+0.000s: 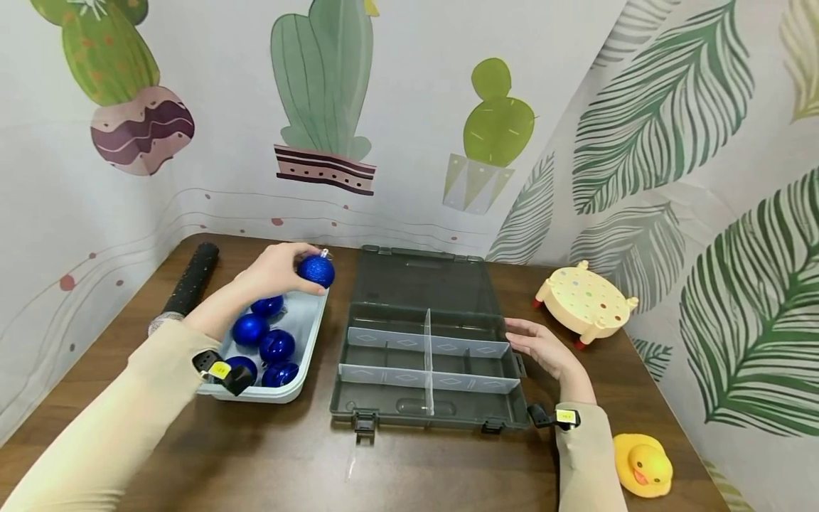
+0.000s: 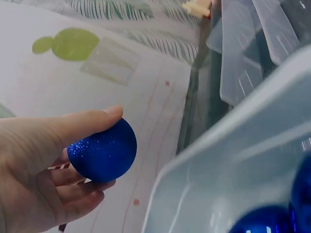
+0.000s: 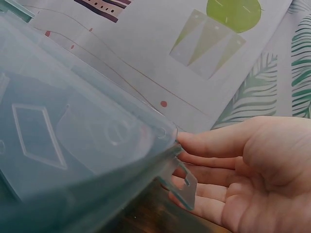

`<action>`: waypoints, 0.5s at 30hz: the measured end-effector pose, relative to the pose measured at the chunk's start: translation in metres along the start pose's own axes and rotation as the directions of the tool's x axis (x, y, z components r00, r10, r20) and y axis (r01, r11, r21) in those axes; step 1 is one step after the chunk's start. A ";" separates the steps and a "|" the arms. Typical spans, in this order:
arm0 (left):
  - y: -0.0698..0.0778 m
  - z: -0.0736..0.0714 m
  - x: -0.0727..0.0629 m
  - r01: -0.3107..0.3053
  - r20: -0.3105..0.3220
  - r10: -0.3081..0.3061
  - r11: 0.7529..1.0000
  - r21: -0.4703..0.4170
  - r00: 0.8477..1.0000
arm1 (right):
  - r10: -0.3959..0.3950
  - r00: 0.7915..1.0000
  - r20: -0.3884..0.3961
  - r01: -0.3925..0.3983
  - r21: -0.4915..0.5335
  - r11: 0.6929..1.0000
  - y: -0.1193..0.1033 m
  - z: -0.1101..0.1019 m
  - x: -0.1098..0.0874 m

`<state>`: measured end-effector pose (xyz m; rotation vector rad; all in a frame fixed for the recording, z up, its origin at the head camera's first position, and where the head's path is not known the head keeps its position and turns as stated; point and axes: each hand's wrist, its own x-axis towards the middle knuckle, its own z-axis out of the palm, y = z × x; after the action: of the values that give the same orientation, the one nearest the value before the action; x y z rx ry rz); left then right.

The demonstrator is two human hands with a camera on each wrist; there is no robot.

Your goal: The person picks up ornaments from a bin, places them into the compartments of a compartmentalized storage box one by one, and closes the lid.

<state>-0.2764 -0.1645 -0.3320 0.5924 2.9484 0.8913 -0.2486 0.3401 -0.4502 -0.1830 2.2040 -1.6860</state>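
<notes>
My left hand (image 1: 279,271) holds a blue Christmas ball (image 1: 316,272) with a silver cap, above the far end of a pale blue tray (image 1: 313,344). In the left wrist view the thumb lies over the ball (image 2: 108,154) and the fingers pass beneath it. Several more blue balls (image 1: 277,346) lie in the tray. A grey see-through divider box (image 1: 392,421) stands with its lid (image 1: 419,281) laid back, and clear dividers (image 1: 390,375) split its inside. My right hand (image 1: 544,348) touches the box's right side with fairly straight fingers, beside a side latch (image 3: 187,187).
A black microphone (image 1: 195,279) lies left of the tray. At the back right sits a cream dotted toy stool (image 1: 587,302) with red-tipped legs. A yellow rubber duck (image 1: 643,466) is near the right front, beside the right sleeve. A printed cloth wall encloses the wooden table (image 1: 409,473).
</notes>
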 end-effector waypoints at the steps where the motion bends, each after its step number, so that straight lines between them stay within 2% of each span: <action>1: 0.004 0.002 0.003 -0.012 -0.004 0.012 1.000 -0.014 1.000 | 0.001 1.000 0.000 -0.001 -0.001 1.000 0.000 0.000 0.000; 9: 0.052 0.027 0.027 -0.117 0.011 0.120 0.985 -0.130 0.993 | 0.004 1.000 0.002 -0.004 -0.010 1.000 -0.002 -0.001 -0.001; 15: 0.083 0.059 0.046 -0.192 0.029 0.200 0.964 -0.185 0.979 | 0.001 1.000 0.005 -0.001 0.004 1.000 -0.003 0.002 0.000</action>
<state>-0.2834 -0.0530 -0.3323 0.8925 2.7608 1.1294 -0.2485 0.3377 -0.4475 -0.1846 2.1972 -1.6872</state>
